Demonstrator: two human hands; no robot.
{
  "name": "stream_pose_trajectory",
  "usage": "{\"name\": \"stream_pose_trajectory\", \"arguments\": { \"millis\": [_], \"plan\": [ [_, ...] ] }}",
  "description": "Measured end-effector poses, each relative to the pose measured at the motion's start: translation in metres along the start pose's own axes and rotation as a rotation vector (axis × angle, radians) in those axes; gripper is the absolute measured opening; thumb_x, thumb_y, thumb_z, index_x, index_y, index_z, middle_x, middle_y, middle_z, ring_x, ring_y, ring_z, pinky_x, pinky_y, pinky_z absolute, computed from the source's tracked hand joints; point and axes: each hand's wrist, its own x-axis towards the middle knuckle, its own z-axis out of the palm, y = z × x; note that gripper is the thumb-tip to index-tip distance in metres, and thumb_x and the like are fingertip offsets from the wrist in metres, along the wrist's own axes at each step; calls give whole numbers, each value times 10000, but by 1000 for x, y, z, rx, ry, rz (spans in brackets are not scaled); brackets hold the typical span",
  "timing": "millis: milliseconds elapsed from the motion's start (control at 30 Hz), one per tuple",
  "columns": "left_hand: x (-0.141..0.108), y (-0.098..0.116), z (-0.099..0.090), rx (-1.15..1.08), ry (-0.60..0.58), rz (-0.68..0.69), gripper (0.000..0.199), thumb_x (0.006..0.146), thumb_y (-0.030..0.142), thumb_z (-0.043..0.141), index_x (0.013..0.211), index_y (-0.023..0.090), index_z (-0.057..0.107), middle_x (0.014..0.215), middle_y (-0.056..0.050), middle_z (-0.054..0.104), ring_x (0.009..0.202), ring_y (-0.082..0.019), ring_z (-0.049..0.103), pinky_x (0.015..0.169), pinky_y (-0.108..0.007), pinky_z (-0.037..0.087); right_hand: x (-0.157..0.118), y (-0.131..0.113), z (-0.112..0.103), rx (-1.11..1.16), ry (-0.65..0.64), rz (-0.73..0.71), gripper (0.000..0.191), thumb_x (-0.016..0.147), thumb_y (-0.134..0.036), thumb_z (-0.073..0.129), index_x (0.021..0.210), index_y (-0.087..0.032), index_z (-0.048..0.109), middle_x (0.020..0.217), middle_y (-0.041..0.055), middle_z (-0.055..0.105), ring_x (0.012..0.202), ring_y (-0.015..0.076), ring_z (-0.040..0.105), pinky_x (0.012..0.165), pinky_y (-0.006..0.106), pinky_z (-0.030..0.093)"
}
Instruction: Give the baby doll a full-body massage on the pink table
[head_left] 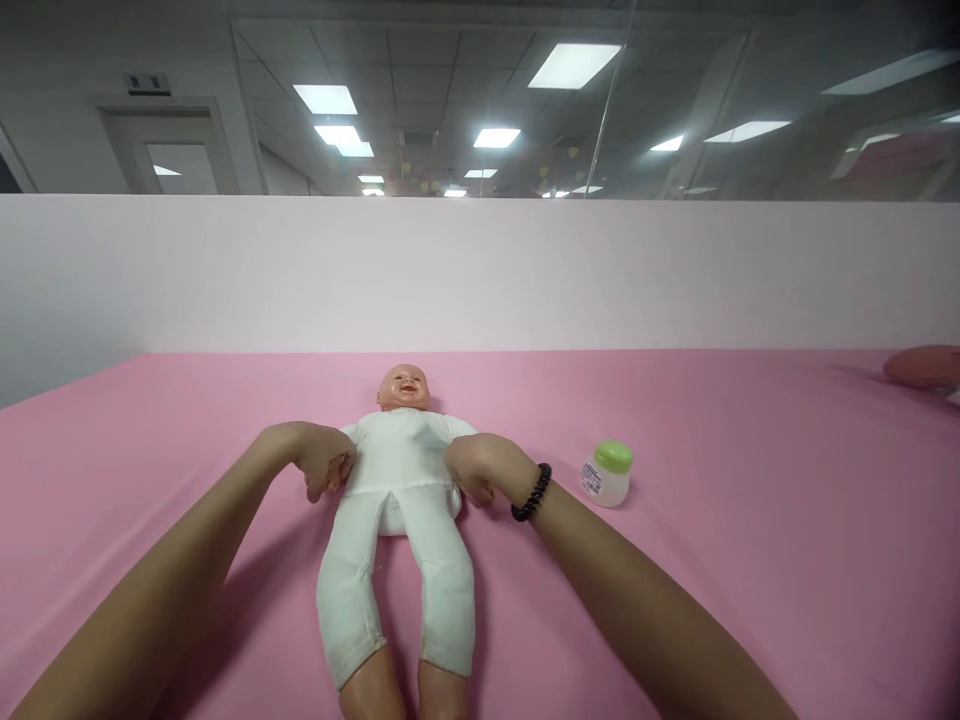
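A baby doll [397,460] lies on its back on a pink surface, its head at the far end and its legs toward me. Its torso and limbs are white cloth, while the head and lower legs are skin-toned plastic. At the doll's side on my left, my left hand [328,462] is curled closed around its arm. Across the body, my right hand [484,468], with a black beaded bracelet [532,492] at the wrist, is closed on the other arm. My hands mostly hide the doll's forearms and hands.
A small clear jar with a green lid [609,472] stands to the right of my right hand. At the far right edge lies a partly visible orange-pink object [922,367]. A white wall [480,275] borders the pink surface [720,560], with glass above it.
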Motion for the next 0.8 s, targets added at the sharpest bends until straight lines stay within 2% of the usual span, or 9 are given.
{"name": "stream_pose_trajectory", "arguments": {
  "millis": [33,100,233,300,367,500,600,700,800],
  "plan": [
    [-5,-3,-4,-4,59,25,322,470,176,697,787,218,657,877,-27,772,819,-274,696,677,-336,542,-11,-1,-13,-87,-196,4,332,395,108,762,456,-183,614,472,-26,551,504,173,553,560,292,428],
    [-16,-8,-12,-24,223,47,360,557,250,657,914,226,703,966,-36,767,867,-255,688,704,-310,522,-30,0,-38,-116,-222,-92,279,501,88,674,584,-179,655,564,-40,597,497,125,497,551,270,377],
    [-20,-21,-26,-164,687,30,469,701,321,569,1134,218,715,1188,-67,734,1028,-251,675,802,-297,529,-45,17,-68,11,103,-157,366,564,74,609,798,-199,674,754,-31,658,573,110,513,549,245,347],
    [-9,-30,-28,-225,887,-21,470,734,290,529,1155,192,715,1215,-88,725,1050,-252,674,796,-291,535,-36,31,-70,89,279,-134,373,591,71,603,850,-188,672,874,9,695,688,134,593,585,236,388],
    [9,-42,-25,-241,1002,-100,449,751,250,501,1125,164,733,1195,-115,724,1030,-253,684,777,-291,541,-18,48,-64,158,416,-121,366,637,72,574,890,-174,673,966,44,712,778,148,633,626,230,425],
    [54,-73,-5,-200,998,-198,420,807,255,497,1132,151,742,1198,-132,728,1076,-253,696,883,-301,550,19,79,-47,305,578,-109,337,722,82,540,912,-156,684,1035,67,721,890,144,652,721,211,470],
    [74,-97,8,-137,967,-219,450,846,334,496,1193,149,714,1257,-149,716,1211,-283,654,983,-335,529,36,95,-38,450,647,-71,333,764,81,516,916,-155,694,1070,65,723,963,132,653,805,208,491],
    [67,-111,6,-83,951,-327,544,875,425,455,1261,116,682,1304,-220,683,1238,-343,639,995,-403,519,43,103,-32,578,689,-16,360,749,84,489,919,-157,695,1118,65,723,1015,130,654,860,219,511],
    [36,-109,-8,-107,702,-500,606,855,594,465,1090,104,733,1188,-276,717,1058,-412,706,903,-482,540,47,106,-26,717,685,37,373,708,80,482,926,-152,677,1199,87,703,1082,147,657,873,225,536]
  ]
}}
